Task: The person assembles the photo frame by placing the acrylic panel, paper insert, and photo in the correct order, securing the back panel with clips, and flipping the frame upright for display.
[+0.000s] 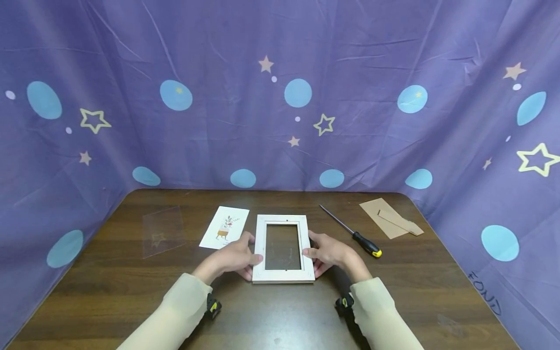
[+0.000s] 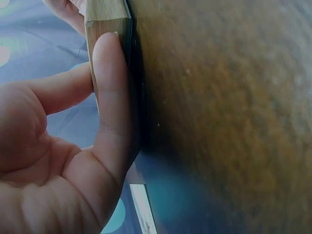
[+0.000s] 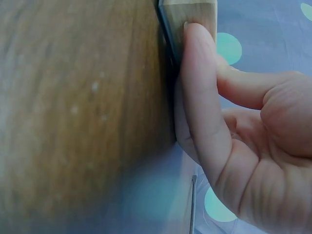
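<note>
A white picture frame (image 1: 283,277) with an open middle lies flat at the centre of the table. My left hand (image 1: 238,255) grips its left side, thumb on the top face and fingers along the outer edge. On the opposite side my right hand (image 1: 331,252) holds it the same way, thumb over the inner border. In the left wrist view a finger of the left hand (image 2: 111,97) lies along the side of the picture frame (image 2: 105,27). The right wrist view likewise has the right hand (image 3: 204,97) pressed to the side of the picture frame (image 3: 195,12).
Left of the frame lies a white card (image 1: 224,226) with a printed drawing, and farther left a clear sheet (image 1: 164,231). A screwdriver (image 1: 360,240) lies to the right. Beyond it is a brown backing board (image 1: 389,218) with a folded strut. A patterned curtain (image 1: 280,146) surrounds the table.
</note>
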Demonstrator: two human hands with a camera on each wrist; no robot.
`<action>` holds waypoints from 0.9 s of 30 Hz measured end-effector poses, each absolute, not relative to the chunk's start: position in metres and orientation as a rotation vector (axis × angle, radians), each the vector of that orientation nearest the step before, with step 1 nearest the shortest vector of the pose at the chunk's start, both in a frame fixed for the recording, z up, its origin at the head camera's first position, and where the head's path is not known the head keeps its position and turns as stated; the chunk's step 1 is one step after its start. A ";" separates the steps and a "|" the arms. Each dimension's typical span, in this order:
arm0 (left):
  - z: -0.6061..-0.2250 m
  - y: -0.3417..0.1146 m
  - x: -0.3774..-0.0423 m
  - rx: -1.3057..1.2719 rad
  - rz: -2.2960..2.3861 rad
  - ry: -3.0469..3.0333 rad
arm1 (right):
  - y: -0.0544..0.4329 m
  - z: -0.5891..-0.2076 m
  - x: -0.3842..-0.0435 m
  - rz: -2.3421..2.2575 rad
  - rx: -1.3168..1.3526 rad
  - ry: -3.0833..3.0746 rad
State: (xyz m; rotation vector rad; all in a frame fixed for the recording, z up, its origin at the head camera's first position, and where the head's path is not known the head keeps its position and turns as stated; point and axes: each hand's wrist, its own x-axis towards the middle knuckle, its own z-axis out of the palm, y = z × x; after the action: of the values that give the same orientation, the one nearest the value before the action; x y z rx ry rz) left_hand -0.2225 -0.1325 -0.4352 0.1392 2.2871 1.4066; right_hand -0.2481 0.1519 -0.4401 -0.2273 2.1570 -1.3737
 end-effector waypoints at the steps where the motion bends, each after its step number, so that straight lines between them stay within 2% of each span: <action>1: -0.435 -0.133 -0.222 0.140 1.406 2.285 | 0.152 -0.440 -0.248 -1.374 -0.225 2.158; 15: -0.429 -0.147 -0.227 0.198 1.444 2.277 | 0.150 -0.441 -0.249 -1.359 -0.219 2.158; 21: -0.411 -0.184 -0.253 0.222 1.392 2.582 | 0.151 -0.442 -0.249 -1.374 -0.232 2.146; 27: -0.397 -0.242 -0.278 0.012 1.083 2.948 | 0.152 -0.442 -0.250 -1.376 -0.225 2.144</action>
State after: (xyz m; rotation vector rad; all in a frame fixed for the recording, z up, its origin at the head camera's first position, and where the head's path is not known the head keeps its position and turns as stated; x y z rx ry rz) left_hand -0.2776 -0.2419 -0.3975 0.0116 2.9476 1.0833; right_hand -0.2496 0.1524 -0.4416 -0.2253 2.1441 -1.3756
